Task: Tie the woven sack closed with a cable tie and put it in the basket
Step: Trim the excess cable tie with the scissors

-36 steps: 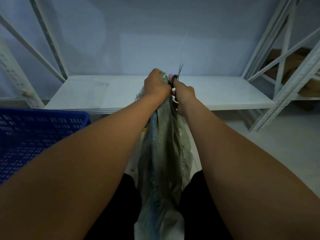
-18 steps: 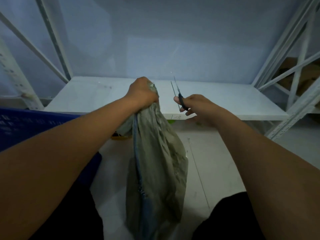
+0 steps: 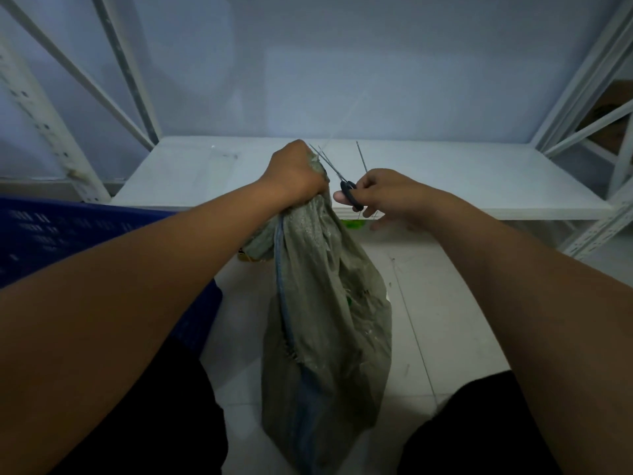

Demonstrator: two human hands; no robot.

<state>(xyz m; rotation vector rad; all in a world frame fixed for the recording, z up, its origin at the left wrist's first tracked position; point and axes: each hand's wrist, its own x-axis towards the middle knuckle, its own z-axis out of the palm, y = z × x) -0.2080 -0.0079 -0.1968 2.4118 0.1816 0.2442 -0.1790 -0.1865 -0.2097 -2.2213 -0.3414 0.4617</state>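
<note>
The sack (image 3: 325,303) is being held up between two black-clad legs (image 3: 144,423), over the pale floor (image 3: 428,337), with its lower end running down toward the bottom edge of the view. Whether it is touching the floor cannot be told. To the left, partly hidden behind the left forearm, a blue basket (image 3: 68,228) is being seen just beside the sack.

Further out, the sack's bunched neck is being clenched in the left grip (image 3: 294,173), whose fingers are wrapped tightly round the gathered cloth. Just to the right, scissors (image 3: 346,190) are being held in the right grip (image 3: 387,193) — thumb and fingers are curled about the black handles. The blades are being held spread apart, one lying close against the neck, the other pointing up and away.

A thin pale strip (image 3: 346,120) is being seen rising from the neck — too faint to identify.

Beyond the hands, a white shelf (image 3: 479,180) is being backed by a grey wall (image 3: 308,63).
</note>
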